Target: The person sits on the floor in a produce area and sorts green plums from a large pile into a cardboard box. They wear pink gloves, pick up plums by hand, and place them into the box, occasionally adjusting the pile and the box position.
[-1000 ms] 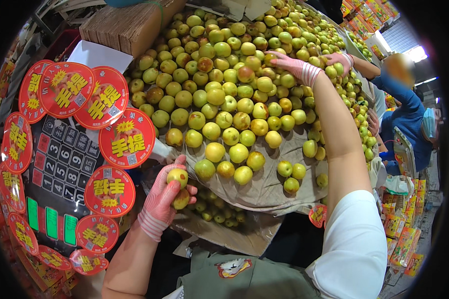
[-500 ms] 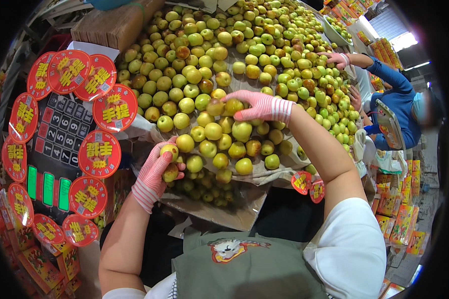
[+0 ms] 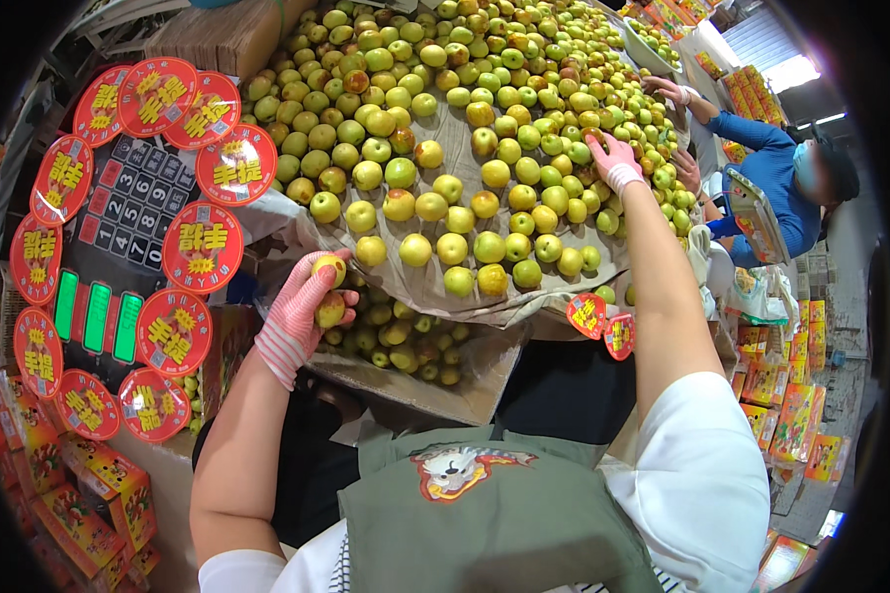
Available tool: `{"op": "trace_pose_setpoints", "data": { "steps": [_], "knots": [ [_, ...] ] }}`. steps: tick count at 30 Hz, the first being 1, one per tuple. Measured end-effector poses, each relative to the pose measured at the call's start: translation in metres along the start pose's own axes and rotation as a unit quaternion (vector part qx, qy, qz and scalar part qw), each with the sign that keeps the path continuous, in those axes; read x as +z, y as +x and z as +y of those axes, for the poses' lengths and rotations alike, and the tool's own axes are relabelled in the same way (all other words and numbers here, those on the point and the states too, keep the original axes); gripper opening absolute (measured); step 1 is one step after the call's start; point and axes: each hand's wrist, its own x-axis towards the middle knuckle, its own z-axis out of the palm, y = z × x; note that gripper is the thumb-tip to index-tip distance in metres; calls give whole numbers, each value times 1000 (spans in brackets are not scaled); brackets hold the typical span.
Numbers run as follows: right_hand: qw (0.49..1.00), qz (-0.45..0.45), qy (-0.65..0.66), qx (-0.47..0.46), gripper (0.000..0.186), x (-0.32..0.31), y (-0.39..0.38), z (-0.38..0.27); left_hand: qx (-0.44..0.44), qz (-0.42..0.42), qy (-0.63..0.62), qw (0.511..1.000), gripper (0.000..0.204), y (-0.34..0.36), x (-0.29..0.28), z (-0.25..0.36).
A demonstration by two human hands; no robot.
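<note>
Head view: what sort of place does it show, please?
Probably a fruit-packing workplace: loose yellow-green fruit is spread over a cloth, an open carton holds more, and colourful boxes are at the right.

Held fruits (image 3: 327, 267): two, round, yellow-green, brown-blotched, one above the other in left hand (image 3: 289, 316) | spread fruits (image 3: 399, 205): green to yellow, many russet-patched — crowded at far side, sparser toward near edge of beige cloth (image 3: 470, 310) | lower fruits (image 3: 398, 333): green, heaped in cardboard box (image 3: 487, 383) — shadowed, below cloth edge
</note>
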Motion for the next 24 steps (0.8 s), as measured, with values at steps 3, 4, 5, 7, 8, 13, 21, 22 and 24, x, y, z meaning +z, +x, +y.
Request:
{"op": "trace_pose_setpoints", "data": {
  "steps": [3,4,5,7,8,13,21,22,24],
  "knots": [
    [995,-65,26,-72,80,-1,15,2,-6,-19,17,1000,50,9,-7,-6],
    [991,-81,16,-103,80,-4,7,-20,-4,-11,13,1000,50,7,-8,-8],
    [962,-188,64,-185,78,-14,2,-34,-5,-18,15,1000,50,7,-8,-8],
    [969,-119,72,-206,73,-8,-58,-79,-7,-13,14,1000,51,7,-11,-12],
    [977,-94,61,-180,73,-20,-92,-102,-7,-14,15,1000,51,8,-12,-12],
    [926,-90,70,-361,56,-14,-153,-113,-28,1,24,999,49,10,5,-7],
    [909,-57,197,-362,52,-43,-155,-34,-58,24,2,998,41,8,-5,-8],
    [935,-60,172,-305,59,-36,-141,-4,-69,23,7,997,41,10,-5,-9],
    [980,-161,39,-108,77,-30,-137,24,-87,29,14,996,41,13,-7,-10]
  ]
}}
